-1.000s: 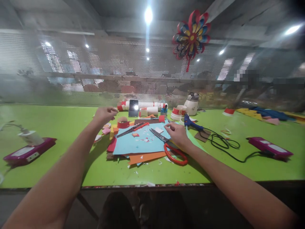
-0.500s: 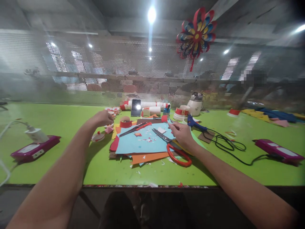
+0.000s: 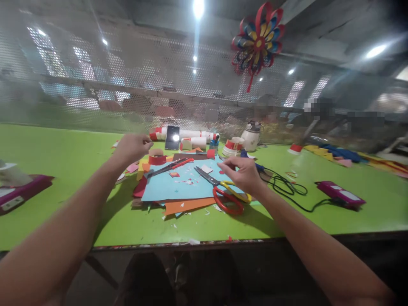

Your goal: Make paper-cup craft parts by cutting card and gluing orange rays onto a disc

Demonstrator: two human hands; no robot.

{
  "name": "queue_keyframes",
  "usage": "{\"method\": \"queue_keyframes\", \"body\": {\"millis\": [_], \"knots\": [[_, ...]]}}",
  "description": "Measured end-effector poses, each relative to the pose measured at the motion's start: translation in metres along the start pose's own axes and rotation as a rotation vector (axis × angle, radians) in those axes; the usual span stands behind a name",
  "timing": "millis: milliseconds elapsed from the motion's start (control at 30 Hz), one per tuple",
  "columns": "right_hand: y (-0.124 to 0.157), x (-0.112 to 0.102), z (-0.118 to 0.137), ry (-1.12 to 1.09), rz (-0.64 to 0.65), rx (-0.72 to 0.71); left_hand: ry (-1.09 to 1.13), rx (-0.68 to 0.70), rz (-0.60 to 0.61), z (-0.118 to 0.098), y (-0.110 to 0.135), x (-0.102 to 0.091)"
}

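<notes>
The left hand (image 3: pixel 132 146) is raised above the far left corner of the paper pile, fingers curled and thumb tip against the forefinger; whether anything is pinched there cannot be told. The nearest item is the red tape ring (image 3: pixel 156 158), just beside it on the green table (image 3: pixel 63 170). The right hand (image 3: pixel 244 173) hangs over the right edge of the blue sheet (image 3: pixel 174 187), thumb and forefinger drawn together in a loose pinch with nothing clearly between them. Directly beneath it lie the large scissors (image 3: pixel 219 191), blades closed and pointing away, red and yellow handles toward the table edge. Small cuttings on the sheet are light and flat: as a judgement, handle them with the fingertips only and lower the hand straight down, so the wrist does not sweep loose pieces off. Keep the palm clear of the blades. A second pair of scissors (image 3: pixel 167 166) lies across the far left of the sheet. An orange sheet (image 3: pixel 185 206) sticks out below the blue one. The glue gun (image 3: pixel 251 165) and its black cord (image 3: pixel 287 187) lie close to the right of the hand and could snag a sleeve or forearm. Behind stand a phone (image 3: pixel 172 137), paper cups (image 3: pixel 232 146) and a white jug (image 3: pixel 250 136); a pink case (image 3: pixel 339 193) lies well apart to the right.
</notes>
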State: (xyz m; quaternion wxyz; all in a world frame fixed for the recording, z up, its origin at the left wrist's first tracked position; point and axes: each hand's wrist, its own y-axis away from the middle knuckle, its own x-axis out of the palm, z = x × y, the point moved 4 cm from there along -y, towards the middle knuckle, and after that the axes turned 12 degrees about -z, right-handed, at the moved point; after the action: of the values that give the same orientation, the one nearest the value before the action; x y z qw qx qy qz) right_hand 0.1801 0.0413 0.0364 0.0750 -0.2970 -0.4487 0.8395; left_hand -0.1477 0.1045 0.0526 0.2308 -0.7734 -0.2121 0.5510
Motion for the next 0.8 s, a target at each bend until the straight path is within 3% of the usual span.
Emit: {"method": "queue_keyframes", "body": {"millis": [67,133,300,400,533,600,700,800], "knots": [[-0.005,-0.017,0.001,0.051,-0.025,0.006,0.026,-0.006,-0.058,-0.004,0.001,-0.002],[0.0,-0.026,0.006,0.081,0.031,-0.007,0.057,0.014,-0.087,-0.009,0.003,-0.002],[0.049,-0.016,0.028,0.113,0.379,-0.138,0.163,0.072,-0.18,-0.021,0.009,-0.009],[0.074,-0.009,0.026,0.324,0.514,-0.215,0.182,0.017,-0.214,-0.017,0.008,-0.015],[0.082,-0.006,0.021,0.421,0.518,-0.228,0.184,0.023,-0.182,-0.013,0.006,-0.017],[0.08,-0.002,0.025,0.461,0.485,-0.266,0.222,0.067,-0.094,-0.015,0.008,-0.013],[0.076,0.011,0.039,0.506,0.442,-0.348,0.299,0.143,0.069,-0.024,0.013,-0.005],[0.074,0.03,0.049,0.462,0.408,-0.428,0.36,0.156,0.081,-0.03,0.017,0.0]]}}
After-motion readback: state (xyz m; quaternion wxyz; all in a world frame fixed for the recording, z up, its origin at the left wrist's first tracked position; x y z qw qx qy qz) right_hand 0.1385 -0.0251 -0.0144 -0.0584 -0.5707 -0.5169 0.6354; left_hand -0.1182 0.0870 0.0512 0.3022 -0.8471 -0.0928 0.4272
